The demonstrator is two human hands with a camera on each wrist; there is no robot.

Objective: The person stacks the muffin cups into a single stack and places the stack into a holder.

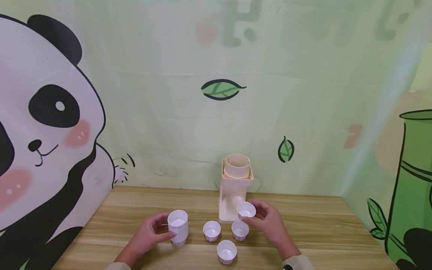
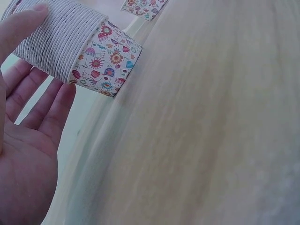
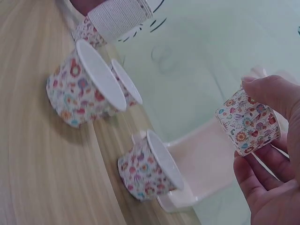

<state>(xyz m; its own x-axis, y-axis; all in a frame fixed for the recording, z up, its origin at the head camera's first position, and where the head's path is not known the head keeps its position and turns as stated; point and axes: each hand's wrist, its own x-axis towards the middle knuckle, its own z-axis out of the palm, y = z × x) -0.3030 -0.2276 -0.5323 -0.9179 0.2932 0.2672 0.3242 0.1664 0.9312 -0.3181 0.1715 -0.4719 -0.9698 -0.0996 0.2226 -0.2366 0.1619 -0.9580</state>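
Holding ribbed cup-stack (image 2: 75, 47) — and tapered cup (image 3: 248, 122) (floral).

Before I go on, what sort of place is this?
Probably a small staged booth: a cartoon panda backdrop right behind a wooden table, which holds small cups and a pink stand.

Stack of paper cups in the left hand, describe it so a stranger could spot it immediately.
Start at the wooden tabletop before the panda backdrop. Toward the left in the head view, the left hand holds the stack of paper cups. It alone is a tall column, white rims banded above a flowered base; the neighbouring cups are single.
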